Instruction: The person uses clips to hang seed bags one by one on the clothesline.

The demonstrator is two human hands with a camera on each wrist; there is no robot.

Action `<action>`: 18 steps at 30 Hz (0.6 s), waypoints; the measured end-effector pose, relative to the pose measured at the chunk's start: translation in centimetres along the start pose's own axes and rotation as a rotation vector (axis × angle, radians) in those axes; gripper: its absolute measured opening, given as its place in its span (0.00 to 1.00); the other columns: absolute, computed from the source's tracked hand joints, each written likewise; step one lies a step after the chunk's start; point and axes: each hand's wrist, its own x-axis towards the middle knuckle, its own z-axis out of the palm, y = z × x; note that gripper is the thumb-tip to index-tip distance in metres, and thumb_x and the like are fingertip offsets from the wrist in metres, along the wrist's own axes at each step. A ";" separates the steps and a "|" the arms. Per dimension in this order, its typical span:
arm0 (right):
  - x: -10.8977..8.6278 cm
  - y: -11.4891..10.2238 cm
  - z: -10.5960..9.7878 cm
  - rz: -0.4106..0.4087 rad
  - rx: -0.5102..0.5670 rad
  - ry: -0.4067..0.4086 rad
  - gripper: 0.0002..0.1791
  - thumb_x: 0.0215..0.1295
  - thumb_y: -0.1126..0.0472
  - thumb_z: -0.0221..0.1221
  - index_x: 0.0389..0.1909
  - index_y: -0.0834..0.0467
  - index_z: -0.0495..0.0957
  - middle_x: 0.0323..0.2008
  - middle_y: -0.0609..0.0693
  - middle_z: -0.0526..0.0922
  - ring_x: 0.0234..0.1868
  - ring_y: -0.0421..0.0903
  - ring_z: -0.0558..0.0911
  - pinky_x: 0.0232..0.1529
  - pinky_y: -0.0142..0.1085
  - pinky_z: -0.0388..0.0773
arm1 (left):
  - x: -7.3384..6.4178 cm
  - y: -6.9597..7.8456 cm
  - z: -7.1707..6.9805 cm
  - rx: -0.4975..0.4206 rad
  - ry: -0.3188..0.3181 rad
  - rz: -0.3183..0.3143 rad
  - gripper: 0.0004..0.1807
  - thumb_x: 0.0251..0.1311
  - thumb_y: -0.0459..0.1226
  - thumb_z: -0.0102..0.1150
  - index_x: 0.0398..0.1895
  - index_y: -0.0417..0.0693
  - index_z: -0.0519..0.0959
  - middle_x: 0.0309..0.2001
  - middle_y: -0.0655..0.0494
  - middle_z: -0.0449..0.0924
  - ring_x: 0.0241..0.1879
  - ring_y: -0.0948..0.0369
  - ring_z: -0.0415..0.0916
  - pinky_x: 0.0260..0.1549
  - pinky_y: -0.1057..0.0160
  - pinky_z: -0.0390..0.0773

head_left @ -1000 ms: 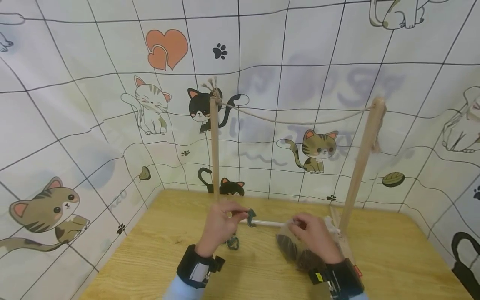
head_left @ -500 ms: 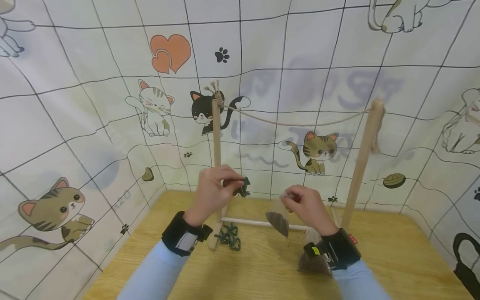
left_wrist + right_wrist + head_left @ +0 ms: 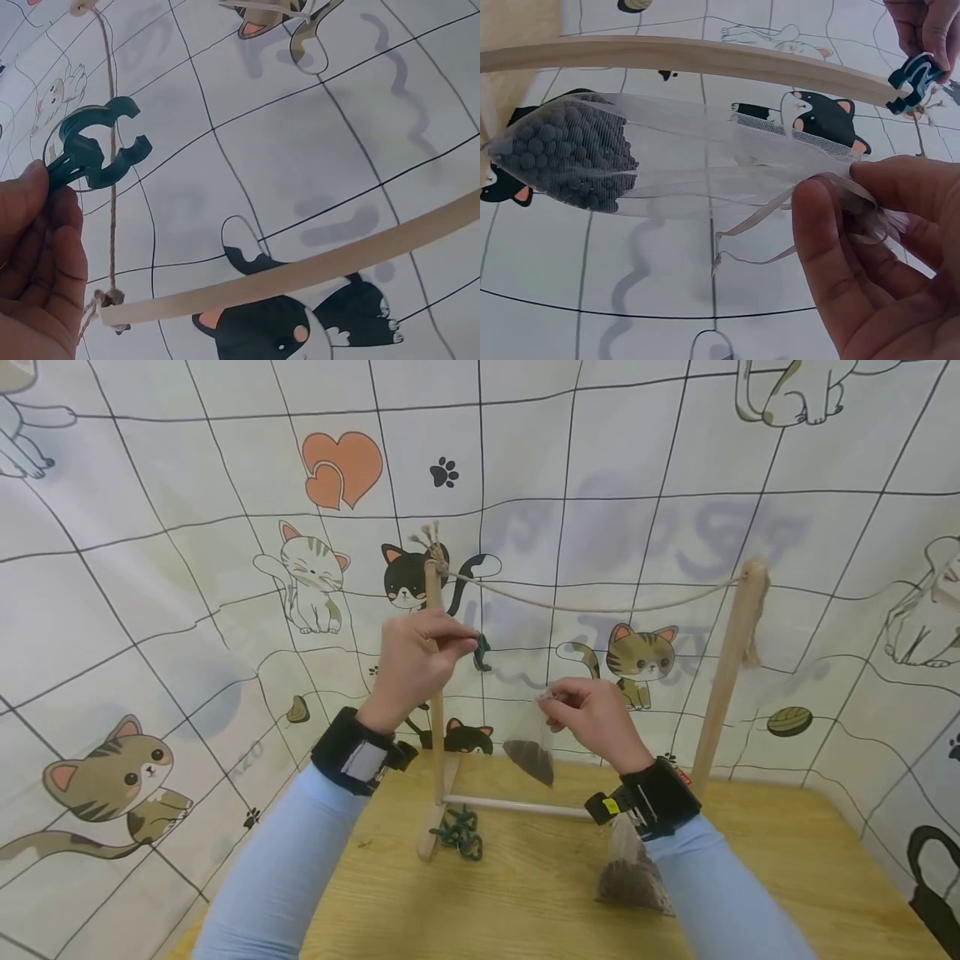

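My left hand [image 3: 416, 664] pinches a green plastic spring clip [image 3: 97, 146] by its handles; in the left wrist view the clip's curved prongs stand apart. My right hand [image 3: 592, 718] grips the gathered top of a sheer white mesh drawstring bag [image 3: 705, 157], whose thin ribbons hang loose. Small dark round beads [image 3: 570, 150] fill the bag's bottom end. Both hands are raised between two wooden posts, below a sagging rope [image 3: 600, 608] tied across them. Clip and bag are apart from each other and from the rope.
On the wooden table [image 3: 525, 893] lies a pile of green clips [image 3: 459, 832] by the left post [image 3: 438, 727]. A second mesh bag [image 3: 633, 877] of dark contents sits below my right forearm. The right post [image 3: 727, 685] and a white crossbar [image 3: 517, 806] complete the frame.
Both hands have risen from the tabletop toward the rope, the left carrying the clip and the right lifting the mesh bag away from the second bag. The right hand has also moved leftward.
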 end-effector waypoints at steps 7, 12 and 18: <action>2.6 -2.3 -0.1 -0.062 -0.049 0.006 0.06 0.64 0.66 0.61 0.39 0.62 0.84 0.23 0.53 0.83 0.21 0.46 0.80 0.27 0.34 0.77 | 3.4 0.3 -1.2 0.041 0.034 0.019 0.02 0.52 0.26 0.68 0.29 0.38 0.88 0.25 0.48 0.84 0.22 0.59 0.73 0.23 0.69 0.68; 4.1 -3.8 -0.1 -0.070 -0.062 0.008 0.05 0.64 0.66 0.61 0.36 0.63 0.84 0.22 0.54 0.83 0.21 0.46 0.81 0.25 0.34 0.78 | 5.6 0.7 -1.9 0.070 0.045 0.002 0.03 0.53 0.25 0.66 0.28 0.38 0.88 0.26 0.48 0.84 0.23 0.58 0.75 0.26 0.70 0.69; 5.4 -5.1 -0.3 -0.073 -0.085 0.019 0.06 0.64 0.65 0.60 0.37 0.62 0.84 0.22 0.54 0.85 0.22 0.49 0.83 0.30 0.35 0.79 | 7.6 0.8 -2.3 0.132 0.024 -0.059 0.04 0.55 0.27 0.65 0.30 0.40 0.88 0.30 0.49 0.86 0.27 0.58 0.80 0.28 0.70 0.73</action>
